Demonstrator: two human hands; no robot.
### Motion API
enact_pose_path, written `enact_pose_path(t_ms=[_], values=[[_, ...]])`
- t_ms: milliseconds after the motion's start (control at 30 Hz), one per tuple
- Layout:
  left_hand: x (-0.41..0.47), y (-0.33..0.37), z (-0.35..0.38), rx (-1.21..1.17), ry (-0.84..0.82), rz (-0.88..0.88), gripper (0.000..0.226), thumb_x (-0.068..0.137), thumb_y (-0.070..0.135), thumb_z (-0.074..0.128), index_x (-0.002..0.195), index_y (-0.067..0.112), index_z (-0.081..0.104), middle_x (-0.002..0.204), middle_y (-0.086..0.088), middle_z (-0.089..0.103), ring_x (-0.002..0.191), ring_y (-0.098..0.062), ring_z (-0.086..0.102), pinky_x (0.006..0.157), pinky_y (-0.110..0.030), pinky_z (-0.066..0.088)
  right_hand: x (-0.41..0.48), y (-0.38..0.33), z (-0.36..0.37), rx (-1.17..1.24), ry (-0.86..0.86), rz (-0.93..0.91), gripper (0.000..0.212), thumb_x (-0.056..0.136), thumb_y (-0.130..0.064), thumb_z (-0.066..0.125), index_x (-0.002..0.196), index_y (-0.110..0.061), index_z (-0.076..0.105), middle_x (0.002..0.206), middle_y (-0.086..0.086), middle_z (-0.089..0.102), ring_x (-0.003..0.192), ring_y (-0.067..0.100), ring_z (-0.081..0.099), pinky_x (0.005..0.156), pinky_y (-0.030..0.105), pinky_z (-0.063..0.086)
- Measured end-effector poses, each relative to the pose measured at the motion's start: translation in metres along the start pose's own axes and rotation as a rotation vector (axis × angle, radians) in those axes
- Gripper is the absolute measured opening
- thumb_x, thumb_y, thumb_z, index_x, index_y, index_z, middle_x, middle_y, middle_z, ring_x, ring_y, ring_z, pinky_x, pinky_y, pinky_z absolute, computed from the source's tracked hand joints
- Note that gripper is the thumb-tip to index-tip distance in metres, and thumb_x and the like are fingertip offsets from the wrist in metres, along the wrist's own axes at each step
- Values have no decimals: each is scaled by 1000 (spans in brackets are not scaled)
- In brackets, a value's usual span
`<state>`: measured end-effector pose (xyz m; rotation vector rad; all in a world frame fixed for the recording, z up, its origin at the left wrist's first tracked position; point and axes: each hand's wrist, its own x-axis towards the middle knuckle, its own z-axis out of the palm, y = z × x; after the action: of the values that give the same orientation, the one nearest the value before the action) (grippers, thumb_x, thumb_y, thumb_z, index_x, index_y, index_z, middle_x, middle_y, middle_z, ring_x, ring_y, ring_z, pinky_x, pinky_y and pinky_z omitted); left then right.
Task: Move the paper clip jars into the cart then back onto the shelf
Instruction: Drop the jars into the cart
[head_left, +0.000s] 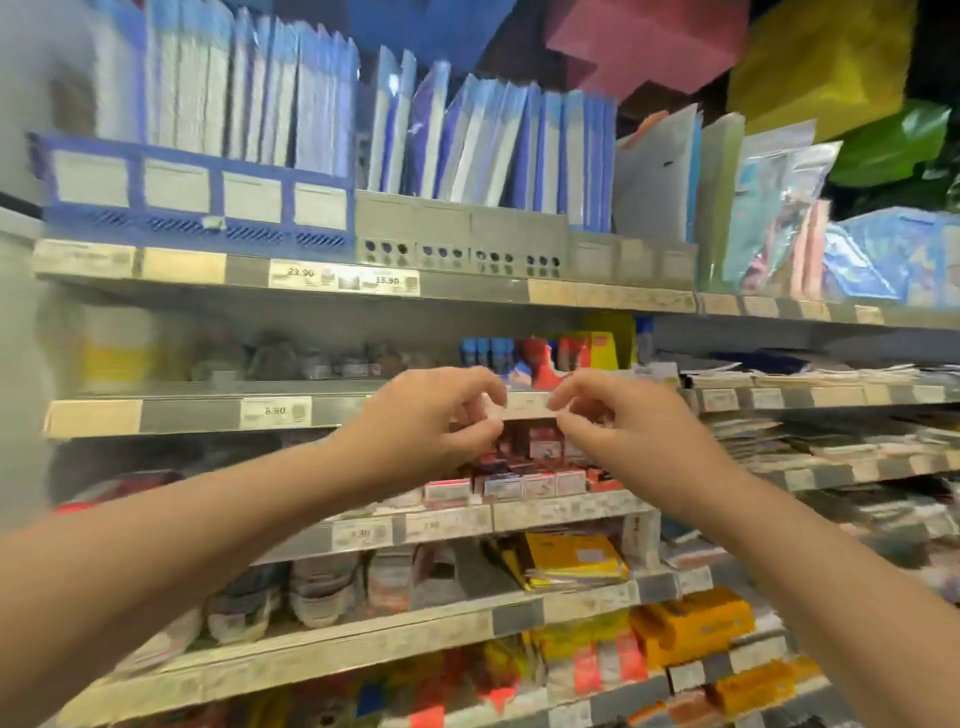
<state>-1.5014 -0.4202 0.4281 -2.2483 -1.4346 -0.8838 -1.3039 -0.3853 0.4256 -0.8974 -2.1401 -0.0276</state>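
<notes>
Grip: left hand (431, 415) and right hand (623, 426) have fingertips curled in, each pinching one end of a small white piece (524, 408). Blur hides from me whether it is a lid, a box or a label.
Held thing: at the front edge of the middle shelf (208, 415).
Jars: I can't surely pick out the paper clip jars. The grey lumps (311, 361) on the middle shelf, left of my hands, may be them.
Out of view: cart.
Progress: I judge it unclear. Nothing shows me which leg I'm on, or any jar moved.
</notes>
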Motion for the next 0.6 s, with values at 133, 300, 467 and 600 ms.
enact_pose_path(t_ms=[133, 300, 467, 600], values=[[14, -66, 2, 44, -10, -66, 20, 89, 34, 55, 108, 29, 59, 87, 17, 59, 84, -2, 55, 71, -20, 38, 62, 2, 49, 41, -3, -74, 10, 90, -25, 54, 92, -34, 58, 78, -16, 59, 73, 0, 55, 60, 18, 42], [40, -148, 21, 117, -62, -83, 27, 87, 36, 59, 114, 29, 56, 93, 19, 56, 88, 2, 51, 71, -7, 33, 137, 30, 109, 22, -76, -133, 10, 88, -27, 54, 91, -36, 57, 84, -15, 62, 84, 5, 58, 77, 30, 48], [75, -216, 38, 160, -117, -122, 41, 83, 41, 64, 121, 31, 51, 103, 17, 57, 98, 3, 50, 84, -14, 35, 215, 64, 159, -24, -208, -239, 14, 88, -28, 56, 99, -34, 61, 87, -12, 62, 85, 7, 56, 79, 26, 45], [103, -263, 39, 155, -209, -190, 48, 81, 48, 63, 125, 35, 47, 117, 16, 58, 108, 5, 51, 93, -16, 38, 281, 74, 187, -103, -352, -336, 19, 89, -37, 55, 108, -35, 58, 94, -15, 60, 86, 4, 53, 72, 19, 42]])
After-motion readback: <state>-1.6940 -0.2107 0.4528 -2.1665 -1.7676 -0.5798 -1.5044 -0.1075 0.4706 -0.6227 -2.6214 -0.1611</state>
